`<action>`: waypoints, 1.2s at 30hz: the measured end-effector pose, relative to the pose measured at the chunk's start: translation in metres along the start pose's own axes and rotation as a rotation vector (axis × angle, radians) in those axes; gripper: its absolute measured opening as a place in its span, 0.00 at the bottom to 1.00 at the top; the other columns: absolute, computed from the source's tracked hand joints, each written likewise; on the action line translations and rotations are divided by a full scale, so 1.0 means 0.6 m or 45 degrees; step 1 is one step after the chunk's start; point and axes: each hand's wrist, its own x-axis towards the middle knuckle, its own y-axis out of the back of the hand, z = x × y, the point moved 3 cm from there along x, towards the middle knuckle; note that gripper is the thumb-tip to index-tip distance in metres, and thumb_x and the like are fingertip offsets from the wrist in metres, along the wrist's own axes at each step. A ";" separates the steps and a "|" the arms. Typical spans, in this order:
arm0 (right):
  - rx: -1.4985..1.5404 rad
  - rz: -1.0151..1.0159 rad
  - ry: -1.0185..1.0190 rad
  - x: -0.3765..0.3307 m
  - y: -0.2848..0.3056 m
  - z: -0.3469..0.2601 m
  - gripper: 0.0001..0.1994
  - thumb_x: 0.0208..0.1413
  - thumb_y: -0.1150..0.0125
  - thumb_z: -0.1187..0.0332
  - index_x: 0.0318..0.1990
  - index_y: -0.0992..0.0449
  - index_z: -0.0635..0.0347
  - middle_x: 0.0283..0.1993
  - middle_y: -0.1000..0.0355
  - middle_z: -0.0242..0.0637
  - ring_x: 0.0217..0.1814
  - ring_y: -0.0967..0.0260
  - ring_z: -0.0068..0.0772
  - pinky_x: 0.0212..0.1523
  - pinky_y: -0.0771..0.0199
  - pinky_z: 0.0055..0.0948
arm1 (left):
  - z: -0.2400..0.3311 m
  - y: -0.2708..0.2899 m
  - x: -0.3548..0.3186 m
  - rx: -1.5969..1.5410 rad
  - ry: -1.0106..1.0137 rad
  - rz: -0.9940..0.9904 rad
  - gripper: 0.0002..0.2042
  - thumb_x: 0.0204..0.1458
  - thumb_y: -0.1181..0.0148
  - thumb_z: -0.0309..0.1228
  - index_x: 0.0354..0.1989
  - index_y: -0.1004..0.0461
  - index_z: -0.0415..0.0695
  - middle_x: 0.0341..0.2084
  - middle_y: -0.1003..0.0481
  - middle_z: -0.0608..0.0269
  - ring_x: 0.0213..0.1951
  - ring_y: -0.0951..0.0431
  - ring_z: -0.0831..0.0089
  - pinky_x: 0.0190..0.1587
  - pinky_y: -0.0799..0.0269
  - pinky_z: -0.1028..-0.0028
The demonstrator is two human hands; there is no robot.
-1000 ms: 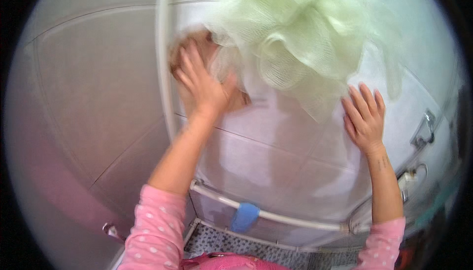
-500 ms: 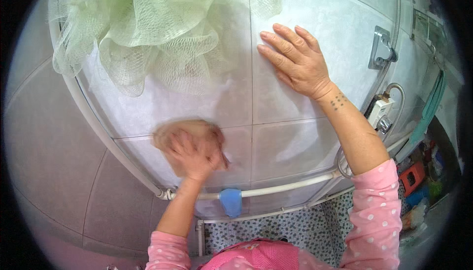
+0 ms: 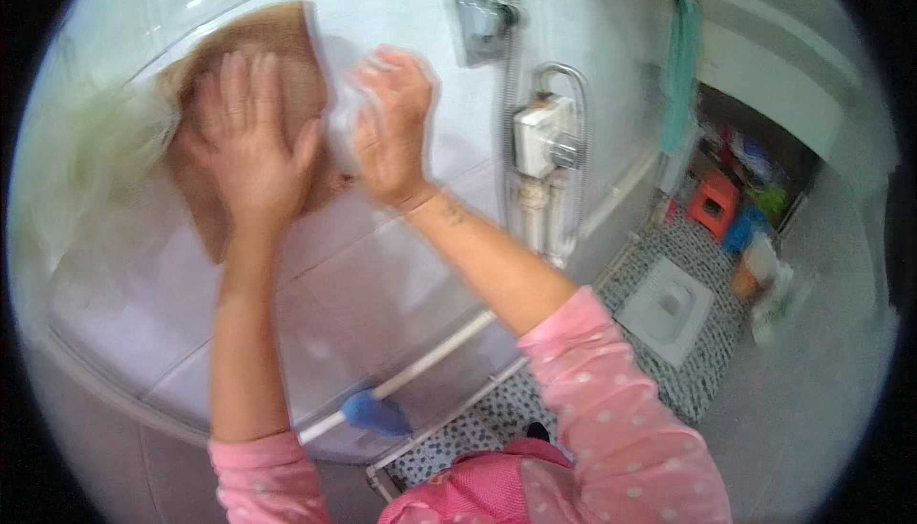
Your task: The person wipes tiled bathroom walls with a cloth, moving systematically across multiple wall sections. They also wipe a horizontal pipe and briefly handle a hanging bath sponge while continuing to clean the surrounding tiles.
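Note:
My left hand [image 3: 250,137] lies flat on a brown cloth [image 3: 301,65], pressing it against the pale tiled wall [image 3: 401,276]. Its fingers are stretched out and slightly spread. Just right of the cloth is my right hand [image 3: 396,132], smeared by motion. Its fingers are half bent and stand apart from the thumb, with nothing visible in them. Whether it touches the wall I cannot tell. A pale green mesh cloth [image 3: 86,161], also blurred, hangs at the left, next to the brown cloth's edge.
A shower mixer [image 3: 549,137] with hose and a metal bracket [image 3: 478,22] are on the wall at right. A white pipe [image 3: 435,357] carries a blue cloth [image 3: 377,414]. Beyond are a teal towel [image 3: 680,75], a red stool [image 3: 714,204] and a squat toilet [image 3: 667,309].
My left hand has slid the brown cloth up the wall. My right hand's fingers have bent from lying spread on the tiles. The view has swung right, showing more floor.

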 end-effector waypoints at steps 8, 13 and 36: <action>-0.348 -0.347 -0.519 -0.033 -0.105 -0.030 0.42 0.54 0.42 0.55 0.69 0.57 0.67 0.73 0.68 0.58 0.74 0.71 0.63 0.66 0.63 0.58 | -0.055 0.013 -0.039 -1.433 0.233 0.192 0.17 0.59 0.59 0.18 0.56 0.33 0.35 0.56 0.31 0.52 0.61 0.34 0.64 0.63 0.40 0.65; -0.441 -0.309 -0.418 0.089 -0.095 0.039 0.41 0.52 0.45 0.49 0.68 0.49 0.63 0.73 0.67 0.57 0.74 0.73 0.63 0.68 0.71 0.61 | -0.129 0.059 -0.141 -0.581 -0.154 -0.005 0.16 0.58 0.58 0.21 0.54 0.30 0.36 0.56 0.30 0.53 0.62 0.38 0.55 0.63 0.42 0.62; -0.758 -0.580 -0.193 0.121 -0.078 0.006 0.33 0.47 0.51 0.62 0.64 0.41 0.63 0.71 0.65 0.63 0.72 0.71 0.72 0.69 0.73 0.62 | -0.175 0.099 -0.214 0.041 -0.179 -0.173 0.25 0.46 0.40 0.38 0.56 0.29 0.52 0.60 0.39 0.59 0.62 0.42 0.53 0.61 0.48 0.49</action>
